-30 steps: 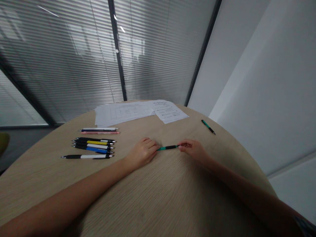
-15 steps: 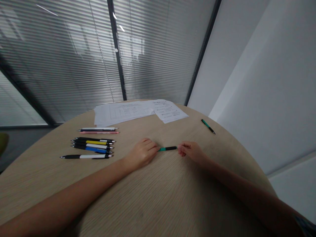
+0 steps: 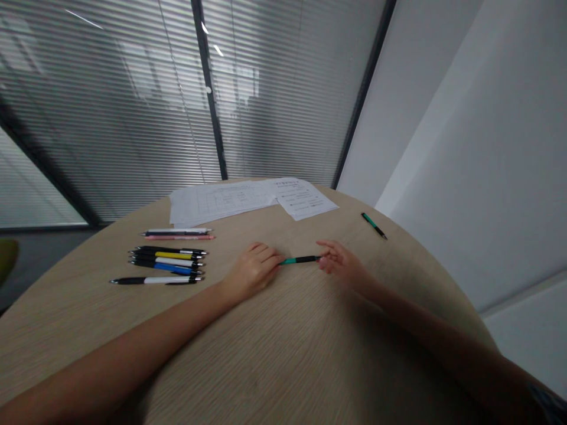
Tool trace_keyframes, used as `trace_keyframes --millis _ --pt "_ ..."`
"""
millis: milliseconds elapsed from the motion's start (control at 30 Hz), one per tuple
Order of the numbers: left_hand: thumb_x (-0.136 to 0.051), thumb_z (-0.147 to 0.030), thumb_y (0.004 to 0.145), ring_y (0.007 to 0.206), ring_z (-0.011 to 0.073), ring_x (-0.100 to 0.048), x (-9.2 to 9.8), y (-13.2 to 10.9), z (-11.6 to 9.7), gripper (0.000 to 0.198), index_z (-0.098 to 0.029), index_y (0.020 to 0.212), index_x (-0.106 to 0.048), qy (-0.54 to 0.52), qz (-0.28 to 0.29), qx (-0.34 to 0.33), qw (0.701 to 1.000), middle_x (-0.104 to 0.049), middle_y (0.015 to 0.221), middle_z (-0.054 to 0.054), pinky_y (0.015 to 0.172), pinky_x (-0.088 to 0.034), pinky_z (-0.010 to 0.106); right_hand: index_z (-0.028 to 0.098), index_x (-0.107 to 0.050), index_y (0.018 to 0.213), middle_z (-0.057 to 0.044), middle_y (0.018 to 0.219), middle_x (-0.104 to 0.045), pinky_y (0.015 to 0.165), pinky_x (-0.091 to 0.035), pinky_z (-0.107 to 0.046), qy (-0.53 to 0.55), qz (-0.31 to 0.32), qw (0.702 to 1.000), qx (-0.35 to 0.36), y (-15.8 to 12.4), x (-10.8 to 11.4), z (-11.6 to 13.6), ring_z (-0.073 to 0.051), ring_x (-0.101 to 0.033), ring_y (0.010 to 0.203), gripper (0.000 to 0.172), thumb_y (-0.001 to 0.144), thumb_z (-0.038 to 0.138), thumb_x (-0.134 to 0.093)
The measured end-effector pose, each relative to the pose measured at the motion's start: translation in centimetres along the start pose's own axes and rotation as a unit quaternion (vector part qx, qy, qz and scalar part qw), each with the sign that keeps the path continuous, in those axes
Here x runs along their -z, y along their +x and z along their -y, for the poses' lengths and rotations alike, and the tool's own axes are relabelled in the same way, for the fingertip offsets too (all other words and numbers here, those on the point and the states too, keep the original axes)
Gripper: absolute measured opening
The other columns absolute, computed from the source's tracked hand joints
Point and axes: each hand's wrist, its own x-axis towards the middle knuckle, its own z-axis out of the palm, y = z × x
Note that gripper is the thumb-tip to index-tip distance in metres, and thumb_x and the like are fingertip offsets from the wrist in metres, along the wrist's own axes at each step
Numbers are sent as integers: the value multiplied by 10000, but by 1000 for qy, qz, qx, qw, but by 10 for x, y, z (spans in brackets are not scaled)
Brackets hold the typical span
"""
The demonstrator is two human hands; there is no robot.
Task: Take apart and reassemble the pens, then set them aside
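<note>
Both bare forearms enter from the lower edge and converge over the bench [image 3: 283, 354], a pale wood-grain top with a rounded far edge.

Left hand [image 3: 253, 270]: knuckles up, resting on the bench, fingers curled together and pinching the green end of the green-and-black pen [image 3: 300, 260].

Right hand [image 3: 342, 264]: fingers loosely fanned, one lifted. Fingertips [image 3: 322, 258] meet the black end of the same pen. Cannot tell whether they pinch it or only touch.

The pen lies nearly level between the two hands, at or just above the bench top near mid-bench. Contact with the wood not readable.

Left of the left hand, well apart from it: black-and-white pen [image 3: 155, 281], lying alone. Just beyond it a tight row, side by side, all pointing left:
- blue pen [image 3: 170, 268]
- a white one, then the yellow pen [image 3: 170, 255]
- black pen [image 3: 172, 250]

A small gap, then the pink pen [image 3: 179, 237] touching a white pen [image 3: 177, 231].

Right side, near the bench edge, well apart from the right hand: second green pen [image 3: 374, 226], lying slantwise.

Far edge of the bench: printed papers [image 3: 221, 202], overlapping, with one sheet [image 3: 305, 200] angled to the right. Print too small to read.

Behind: glass with closed slatted blinds [image 3: 133, 106], a dark frame post [image 3: 208, 94], and a plain white wall [image 3: 465, 147] at right.
</note>
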Motion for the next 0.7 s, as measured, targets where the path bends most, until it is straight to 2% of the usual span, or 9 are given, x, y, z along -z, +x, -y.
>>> trace_keyframes --millis 33,100,200,300,367,500,600,667,700 --pt "-380 -165 840 694 151 -517 0 0 0 190 -124 899 -556 -4 1 2 1000 -603 778 60 674 -395 305 204 -508 982 -5 743 -592 567 -434 -228 10 4 1000 9 1 0 1 -106 -559 631 363 659 357 -573" --pt "-378 -162 840 694 152 -517 0 0 0 194 -123 906 -555 -9 6 0 1000 -602 778 63 673 -395 308 207 -523 879 0 737 -594 610 -442 -242 7 10 1000 10 0 0 4 -117 -569 670 292 617 303 -609" --pt "-370 -163 843 686 146 -516 0 0 -1 202 -132 904 -560 -12 12 -8 1000 -602 772 59 681 -394 308 202 -527 747 15 657 -586 605 -441 -253 -30 9 999 -6 -3 0 7 -123 -567 636 146 638 277 -590" --pt "-367 -170 847 679 143 -513 1 1 -3 205 -138 900 -562 -6 9 -15 1000 -600 756 52 679 -389 302 196 -529 714 26 594 -571 556 -424 -237 -78 9 997 -12 -6 0 7 -114 -548 570 103 679 288 -561" --pt "-371 -172 849 678 143 -510 2 2 -4 201 -140 903 -562 0 6 -22 1000 -598 747 46 678 -386 297 190 -523 662 27 558 -559 526 -406 -222 -118 21 993 -9 -7 0 6 -102 -530 526 131 733 299 -503" --pt "-378 -160 846 681 144 -507 3 3 -6 194 -135 897 -564 1 4 -33 999 -600 750 46 684 -383 296 183 -500 568 22 490 -515 514 -386 -221 -193 36 980 12 -8 0 4 -93 -495 475 306 819 290 -362" --pt "-374 -161 846 682 145 -510 3 3 -5 201 -133 899 -565 -2 7 -21 1000 -600 758 50 683 -383 299 189 -559 764 8 592 -555 556 -408 -235 -185 25 982 41 -9 -2 2 -98 -513 529 264 837 296 -328" --pt "-376 -165 846 690 145 -513 2 2 -4 201 -137 911 -563 -2 10 -14 1000 -600 762 50 690 -383 302 210 -525 963 -7 733 -586 580 -426 -242 -160 13 985 57 -8 -3 0 -102 -532 587 214 797 291 -417" --pt "-378 -166 846 695 146 -514 2 2 -4 199 -139 916 -563 -1 10 -11 1000 -601 764 49 693 -382 302 218 -500 1013 -15 793 -589 590 -433 -245 -151 6 987 61 -8 -4 -1 -104 -537 610 259 762 277 -475"
